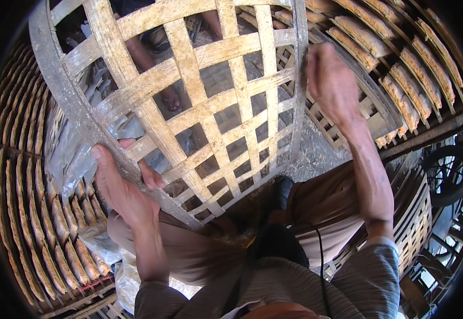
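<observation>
A large woven bamboo tray, open lattice inside a grey weathered rim, stands tilted in front of me. My left hand grips its lower left rim, the thumb on one side and fingertips showing through the lattice. Right beside the opposite rim is my right hand, slightly blurred, its fingers curled inward. What it holds, if anything, is hidden, and I cannot tell whether it touches the rim. No goods lie on the lattice that faces me.
Racks of orange-brown slabs on slats stand at left and upper right. Another lattice tray leans behind my right hand. Clear plastic sheeting hangs at left. Another person's leg and foot show through the lattice. A black wheel is at right.
</observation>
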A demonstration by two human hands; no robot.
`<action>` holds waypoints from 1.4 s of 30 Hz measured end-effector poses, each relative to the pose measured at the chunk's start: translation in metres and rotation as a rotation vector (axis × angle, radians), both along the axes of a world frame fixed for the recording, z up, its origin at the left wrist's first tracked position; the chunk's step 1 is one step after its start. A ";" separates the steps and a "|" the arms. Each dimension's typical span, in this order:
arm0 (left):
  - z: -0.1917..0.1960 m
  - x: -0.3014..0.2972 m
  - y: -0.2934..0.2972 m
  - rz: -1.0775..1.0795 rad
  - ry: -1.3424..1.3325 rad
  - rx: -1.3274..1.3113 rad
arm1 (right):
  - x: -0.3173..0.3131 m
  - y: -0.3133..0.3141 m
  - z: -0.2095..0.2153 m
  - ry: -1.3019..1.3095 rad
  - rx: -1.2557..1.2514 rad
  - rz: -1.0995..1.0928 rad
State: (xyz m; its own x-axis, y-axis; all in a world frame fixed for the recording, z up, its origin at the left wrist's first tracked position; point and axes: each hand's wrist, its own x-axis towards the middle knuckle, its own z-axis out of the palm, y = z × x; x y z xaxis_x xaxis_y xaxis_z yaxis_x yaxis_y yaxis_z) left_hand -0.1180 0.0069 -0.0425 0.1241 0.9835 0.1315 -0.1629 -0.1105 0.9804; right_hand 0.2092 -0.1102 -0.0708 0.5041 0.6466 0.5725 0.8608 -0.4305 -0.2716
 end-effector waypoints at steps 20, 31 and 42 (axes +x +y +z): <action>0.002 -0.008 0.028 0.056 -0.102 -0.017 | -0.004 -0.022 -0.005 0.240 0.075 0.379; -0.018 -0.029 0.051 -0.110 -0.176 0.036 | -0.001 -0.022 -0.017 0.883 0.133 0.388; -0.042 -0.044 0.090 -0.453 -0.404 -0.044 | -0.018 -0.024 -0.022 0.855 0.362 0.249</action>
State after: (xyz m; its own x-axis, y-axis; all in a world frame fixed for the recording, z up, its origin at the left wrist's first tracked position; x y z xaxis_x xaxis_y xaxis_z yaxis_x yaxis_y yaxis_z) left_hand -0.1618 0.0968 -0.0845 0.4804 0.8500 0.2162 -0.5448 0.0960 0.8330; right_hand 0.1917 -0.1340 -0.0924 0.7157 0.6477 0.2613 0.3654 -0.0284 -0.9304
